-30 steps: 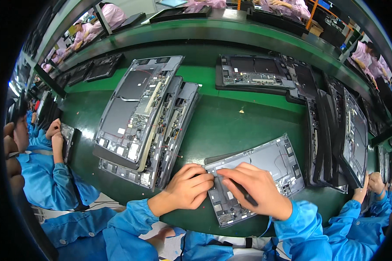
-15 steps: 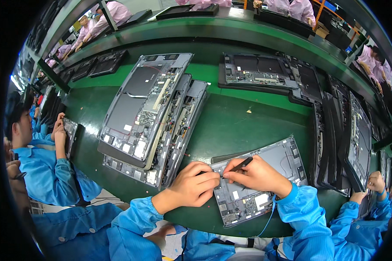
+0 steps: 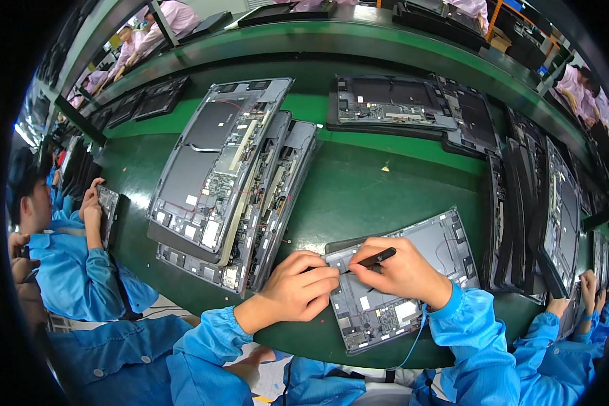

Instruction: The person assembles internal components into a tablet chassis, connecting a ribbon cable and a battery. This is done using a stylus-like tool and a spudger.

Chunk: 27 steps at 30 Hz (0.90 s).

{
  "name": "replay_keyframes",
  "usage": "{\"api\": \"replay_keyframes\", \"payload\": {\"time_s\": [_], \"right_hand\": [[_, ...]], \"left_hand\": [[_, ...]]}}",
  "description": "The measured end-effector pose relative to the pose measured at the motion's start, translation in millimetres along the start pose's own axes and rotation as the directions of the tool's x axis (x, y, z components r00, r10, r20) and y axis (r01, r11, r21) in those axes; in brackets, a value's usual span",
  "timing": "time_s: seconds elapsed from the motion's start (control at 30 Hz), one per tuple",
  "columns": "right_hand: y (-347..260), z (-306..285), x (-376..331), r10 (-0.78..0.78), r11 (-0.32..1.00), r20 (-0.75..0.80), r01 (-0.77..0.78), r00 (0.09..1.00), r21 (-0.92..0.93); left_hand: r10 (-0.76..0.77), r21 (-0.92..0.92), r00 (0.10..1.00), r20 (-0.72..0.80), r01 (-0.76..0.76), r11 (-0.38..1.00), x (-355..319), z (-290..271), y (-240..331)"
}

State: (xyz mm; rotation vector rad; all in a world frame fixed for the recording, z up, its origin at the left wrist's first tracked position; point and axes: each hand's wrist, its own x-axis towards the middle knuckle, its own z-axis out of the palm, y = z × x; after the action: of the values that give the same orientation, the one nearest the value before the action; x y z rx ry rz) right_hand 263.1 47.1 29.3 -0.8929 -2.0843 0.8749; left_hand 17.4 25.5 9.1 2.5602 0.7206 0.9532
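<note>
An opened tablet or thin laptop body (image 3: 419, 247) lies at a slant near the table's front edge, its grey inner side and circuit board facing up. My right hand (image 3: 402, 271) rests over it, fingers pinching a slim black pen-shaped tool (image 3: 377, 258) that points left at the device's left edge. My left hand (image 3: 301, 287) is closed at that same edge, its fingertips close to the tool's tip. A dark sliver shows between its fingers, but I cannot make out what it is. Under the device's upper left corner, a dark panel (image 3: 348, 243) sticks out.
Left of centre stands a tilted stack of similar opened devices (image 3: 210, 162). More lie at the back right (image 3: 392, 101) and in a leaning row at right (image 3: 558, 216). Co-workers in blue sit on both sides (image 3: 81, 271). A blue cord (image 3: 416, 345) hangs by my right sleeve.
The view has shifted slightly. My right hand has tilted a little, and the black tool now lies flatter. My left hand stays at the device's left edge.
</note>
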Motion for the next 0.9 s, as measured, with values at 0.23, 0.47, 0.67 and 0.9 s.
{"api": "replay_keyframes", "payload": {"time_s": [0.23,0.47,0.67,0.9], "right_hand": [[-18,3,-8,0.011,0.982,-0.004,-0.012,1.000,-0.186],[-36,9,-29,-0.062,0.943,-0.038,0.046,0.997,-0.330],[-44,11,-46,-0.003,0.973,-0.049,-0.009,0.999,-0.231],[-37,18,-58,-0.007,0.997,-0.156,-0.005,0.988,-0.075]], "left_hand": [[0.017,0.006,1.000,-0.008,-0.017,1.000,-1,0,-4],[0.007,0.029,1.000,0.008,-0.007,1.000,-4,2,-2],[-0.012,0.088,1.000,0.008,0.011,0.996,-5,2,9],[-0.058,0.246,0.991,0.117,0.028,0.969,-17,1,28]]}}
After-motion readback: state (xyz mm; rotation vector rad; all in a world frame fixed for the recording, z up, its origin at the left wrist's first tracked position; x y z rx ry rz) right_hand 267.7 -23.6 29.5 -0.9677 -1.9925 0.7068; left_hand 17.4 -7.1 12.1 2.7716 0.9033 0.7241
